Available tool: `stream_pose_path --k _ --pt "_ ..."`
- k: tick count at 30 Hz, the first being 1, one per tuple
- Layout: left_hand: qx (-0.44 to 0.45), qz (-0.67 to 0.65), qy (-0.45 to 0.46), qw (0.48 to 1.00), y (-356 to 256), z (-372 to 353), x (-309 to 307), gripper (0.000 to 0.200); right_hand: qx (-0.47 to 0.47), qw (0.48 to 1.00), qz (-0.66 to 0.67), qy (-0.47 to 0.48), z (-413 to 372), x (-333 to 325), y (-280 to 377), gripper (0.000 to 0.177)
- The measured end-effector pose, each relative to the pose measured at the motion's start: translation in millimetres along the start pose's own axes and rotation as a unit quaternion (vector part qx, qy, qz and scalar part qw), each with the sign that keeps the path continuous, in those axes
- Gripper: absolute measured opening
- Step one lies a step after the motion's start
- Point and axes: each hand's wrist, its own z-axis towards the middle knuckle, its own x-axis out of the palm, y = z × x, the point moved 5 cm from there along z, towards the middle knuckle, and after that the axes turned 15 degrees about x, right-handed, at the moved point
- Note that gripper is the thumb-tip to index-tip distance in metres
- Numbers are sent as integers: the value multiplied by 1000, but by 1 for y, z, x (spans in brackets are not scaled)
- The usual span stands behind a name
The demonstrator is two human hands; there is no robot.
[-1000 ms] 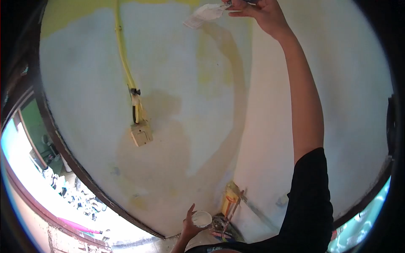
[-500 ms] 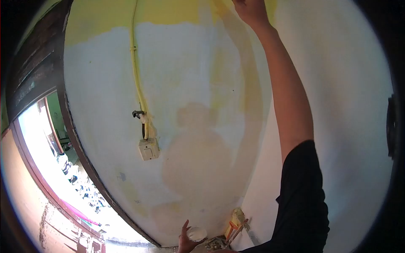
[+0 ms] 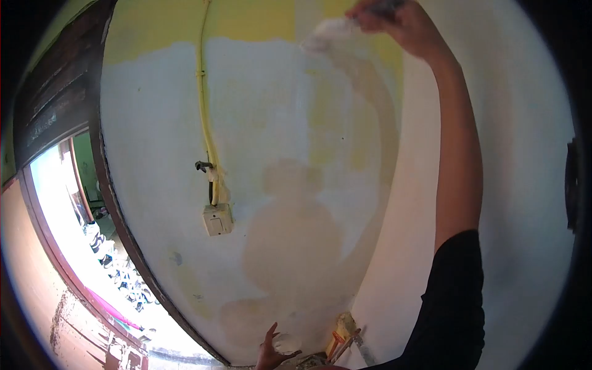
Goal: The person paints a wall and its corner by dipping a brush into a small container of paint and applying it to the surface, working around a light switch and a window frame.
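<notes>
Where the head view looks up the wall, the right hand (image 3: 401, 24) is raised to the top edge of the frame, its grip clenched around the dark handle of a white tool (image 3: 330, 31); the tool's pale end is blurred, lies against the wall (image 3: 271, 111) at the line where white coat meets yellow, and its exact kind cannot be told; the bare forearm runs down to a black sleeve (image 3: 453, 302) on the right.

Low in the same view, the left hand (image 3: 270, 353) is closed on a small white bowl (image 3: 288, 343), fingers curled around its rim, held near the foot of the wall; just beside it stand a yellow object (image 3: 341, 333) and some clutter too small to tell.

Between the two hands, the person's shadow (image 3: 290, 246) falls across the plaster; to its left a yellow conduit (image 3: 206, 111) runs down to a switch box (image 3: 218, 219), both well apart from the tool; a dark door frame (image 3: 117, 209) bounds the wall on the left, with bright daylight beyond it.
</notes>
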Motion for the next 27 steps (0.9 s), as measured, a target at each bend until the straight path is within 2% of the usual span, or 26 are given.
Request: stream_pose_path --k 2,4,5,6,7,8,10,13,15,17,19,20,22,24,25,26,27 --pt "-3 31 0 1000 -15 3 -4 136 11 999 -21 -35 43 0 16 14" --pt "-8 -88 -77 993 -43 2 -11 83 -27 988 -68 -134 85 -6 26 13" --pt "-10 -148 -114 982 -55 0 -15 58 -31 988 -68 -133 101 -3 28 13" --pt "-13 -208 -151 966 -64 -1 -18 34 -41 972 -102 -206 113 -4 31 12" --pt "-17 -265 -185 946 -66 -1 -22 20 -48 950 -135 -278 125 -6 29 12" --pt "-19 -266 -185 946 -54 -5 -23 20 -47 950 -135 -277 137 1 19 12" --pt "169 -100 -142 970 -40 -11 -22 31 -155 910 -122 -365 143 9 4 14" --pt "141 -69 -101 982 -11 -21 -25 36 -141 919 -100 -356 120 26 -19 18" --pt "116 -81 -123 982 -40 -17 -35 41 -119 935 -65 -328 87 40 -25 19" --pt "91 -97 -144 981 -35 -15 -41 46 -220 918 -116 -307 48 53 -29 18" --pt "110 -152 -35 982 -1 -12 -35 60 -149 948 -87 -268 14 62 -45 19" --pt "110 -152 -30 982 -13 -10 -39 60 -125 960 -84 -237 -10 67 -44 21" --pt "46 -147 -23 988 -47 -3 -49 74 -99 969 -87 -207 -57 75 -35 23" --pt "54 -118 -4 992 -27 1 -41 78 -56 986 -80 -138 -90 79 -33 20" --pt "62 -89 11 994 -21 4 -38 82 -55 985 -85 -138 -100 72 -29 20" --pt "65 -92 15 994 -21 7 -38 82 -14 993 -66 -94 -106 65 -28 20" --pt "64 -134 8 989 -23 11 -38 74 26 997 -47 -49 -109 58 -28 19"
